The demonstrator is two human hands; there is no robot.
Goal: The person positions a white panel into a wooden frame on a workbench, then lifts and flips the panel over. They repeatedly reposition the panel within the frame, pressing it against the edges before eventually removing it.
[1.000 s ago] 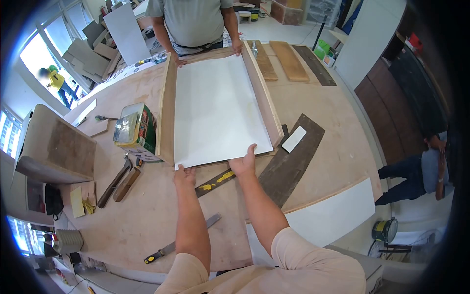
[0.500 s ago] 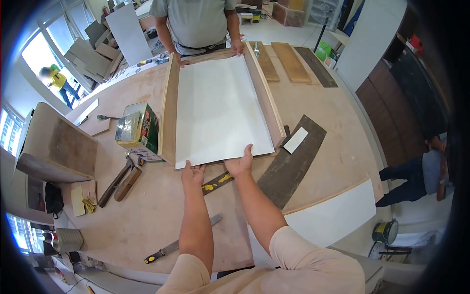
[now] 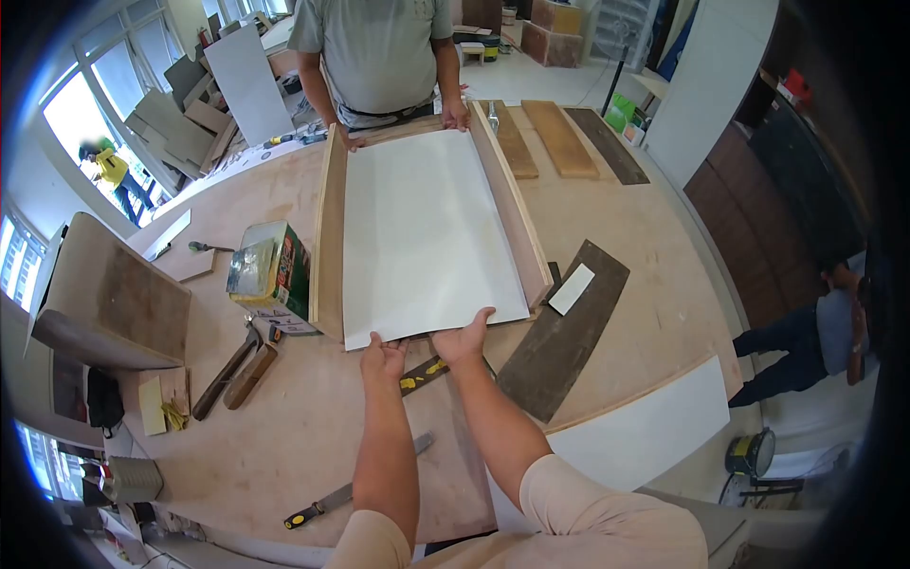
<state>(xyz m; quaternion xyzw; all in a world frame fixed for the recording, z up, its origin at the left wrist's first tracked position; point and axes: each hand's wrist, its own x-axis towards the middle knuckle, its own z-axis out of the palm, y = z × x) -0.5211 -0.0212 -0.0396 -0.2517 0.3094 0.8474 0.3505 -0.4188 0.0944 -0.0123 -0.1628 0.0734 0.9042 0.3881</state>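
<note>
A white sheet panel lies between the two side boards of a wooden frame, its near edge slightly bowed. My left hand holds that near edge left of its middle, fingers partly hidden underneath. My right hand grips the same edge further right, its thumb raised beside the panel and its fingers under it. Across the table, a co-worker's hand rests on the frame's far right corner, and the other hand touches the far left corner. Below my hands lies a dark strip with yellow marks.
A square tin stands against the frame's left side. Nearby lie a hammer and a wooden-handled tool. A file lies near my left forearm. Right are a dark board and a white panel.
The whole view has tilted up slightly, so everything sits lower. My left hand has shifted a little right along the panel's edge; my right hand keeps its hold.
</note>
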